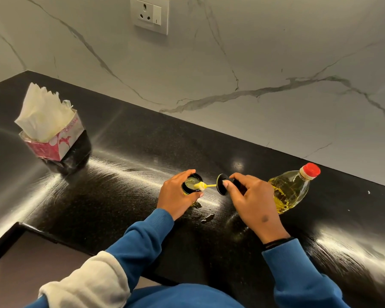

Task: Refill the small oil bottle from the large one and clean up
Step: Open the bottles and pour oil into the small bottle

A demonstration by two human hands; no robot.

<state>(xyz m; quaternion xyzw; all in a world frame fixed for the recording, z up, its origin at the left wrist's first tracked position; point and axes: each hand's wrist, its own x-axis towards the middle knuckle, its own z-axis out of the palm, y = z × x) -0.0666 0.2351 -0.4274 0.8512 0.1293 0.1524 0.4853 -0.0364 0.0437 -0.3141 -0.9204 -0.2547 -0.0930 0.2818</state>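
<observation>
Head view. My left hand [176,192] grips the small oil bottle [191,185], open-mouthed, on the black counter [125,152]. My right hand [251,198] pinches its black lid [222,184], tilted, brush tip [201,186] at the mouth. The large oil bottle [290,188], red-capped, stands just right. Oil drops [206,217] lie near the front edge. The tissue box [53,138] lettering is unreadable; open counter lies between.

- Only one view: head cam, worn by the person, looking fwd and down, steeply tilted.
- Close above black counter [125,138]; marble wall [265,52] rises behind counter's far edge.
</observation>
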